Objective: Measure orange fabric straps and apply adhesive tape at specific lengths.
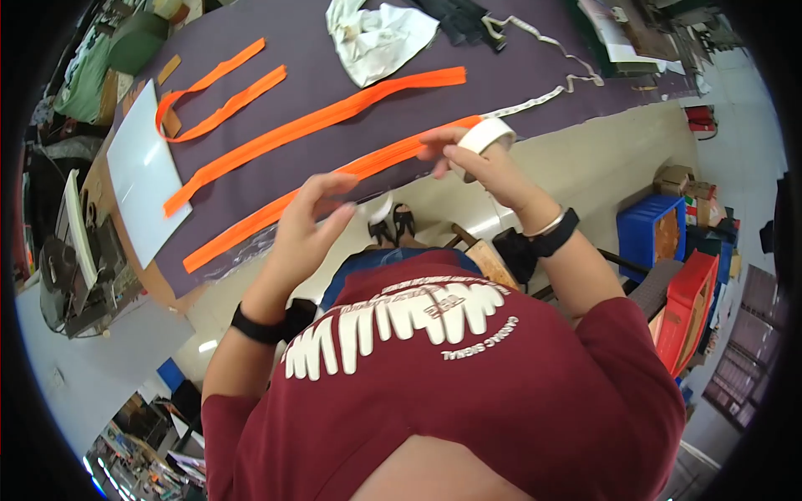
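Note:
An orange zipper tape lies along the near edge of the dark table covering, its far right end by my right hand. My left hand is raised at its middle with fingers apart, holding nothing. My right hand has a roll of white tape hooked over it near the thumb; its fingers are spread over the zipper's right part. A second orange zipper tape runs roughly parallel farther back. Behind that, a narrower orange strip is bent in a loop. A tape measure trails off to the right.
A glossy white board lies at the table's left, under the second zipper's end. White crumpled cloth and black fabric lie at the back. A wooden stool is close on the right, with blue and red crates beyond.

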Demonstrator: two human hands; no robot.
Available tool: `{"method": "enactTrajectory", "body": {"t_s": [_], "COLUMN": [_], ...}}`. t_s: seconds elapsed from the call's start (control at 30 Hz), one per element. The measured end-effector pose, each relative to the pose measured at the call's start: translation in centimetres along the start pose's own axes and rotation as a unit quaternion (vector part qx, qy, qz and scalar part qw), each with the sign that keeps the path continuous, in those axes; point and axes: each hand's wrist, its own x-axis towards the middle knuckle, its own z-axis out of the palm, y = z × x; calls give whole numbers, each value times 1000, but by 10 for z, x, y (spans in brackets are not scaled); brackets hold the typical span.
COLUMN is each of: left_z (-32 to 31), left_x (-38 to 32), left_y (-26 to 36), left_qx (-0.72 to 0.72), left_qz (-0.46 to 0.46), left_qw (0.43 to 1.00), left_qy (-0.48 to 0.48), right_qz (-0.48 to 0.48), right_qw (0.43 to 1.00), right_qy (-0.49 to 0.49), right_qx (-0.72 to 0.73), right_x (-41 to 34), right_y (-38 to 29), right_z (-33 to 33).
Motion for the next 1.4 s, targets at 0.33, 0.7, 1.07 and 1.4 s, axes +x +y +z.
{"method": "enactTrajectory", "body": {"t_s": [0.33, 0.7, 1.07, 1.4], "left_z": [14, 4, 37, 85], "left_x": [12, -6, 6, 36], "left_y": [-7, -64, -132, -139], "left_qx": [226, 374, 530, 496], "left_qz": [333, 193, -69, -67], "left_qw": [915, 904, 829, 837], "left_qy": [32, -73, 164, 219], "right_qz": [159, -6, -56, 98], "right_qw": [981, 926, 822, 924], "right_qy": [-65, 266, 17, 4], "right_qx": [94, -268, -566, -369], "right_x": [-8, -25, -10, -23], "right_y": [-2, 71, 114, 105], "right_z": [52, -66, -210, -314]}}
